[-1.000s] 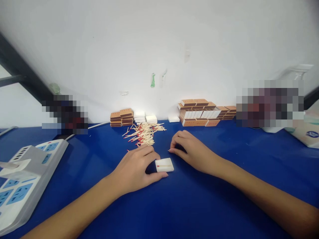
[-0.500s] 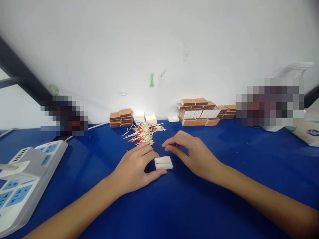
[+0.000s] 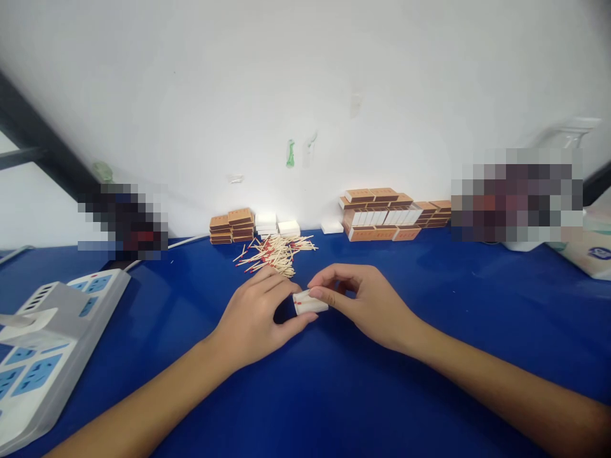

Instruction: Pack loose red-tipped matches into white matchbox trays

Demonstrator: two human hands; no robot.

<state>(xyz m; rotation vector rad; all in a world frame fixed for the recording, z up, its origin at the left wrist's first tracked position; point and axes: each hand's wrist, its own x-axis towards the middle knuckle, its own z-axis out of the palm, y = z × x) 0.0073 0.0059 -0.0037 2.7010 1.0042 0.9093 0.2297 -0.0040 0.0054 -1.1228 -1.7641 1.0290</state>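
A small white matchbox tray (image 3: 305,306) sits on the blue table between my hands. My left hand (image 3: 260,312) holds it from the left, fingers at the far side and thumb along the near side. Red match heads show at the tray's left end, their sticks running to the right. Over the tray's right part, my right hand (image 3: 363,299) is closed in a pinch on a thin match, mostly hidden by the fingertips. Just beyond my left hand lies a loose pile of red-tipped matches (image 3: 274,254).
Brown matchboxes (image 3: 232,226) and white trays (image 3: 266,224) are stacked along the wall. More matchboxes (image 3: 377,234) form a larger stack at back right, with a single white tray (image 3: 332,227) beside it. A power strip (image 3: 90,331) lies on the left.
My right hand has moved left and down onto the tray, its fingertips now over it. A second match head shows in the tray. My left hand stays at the tray, which has tilted slightly.
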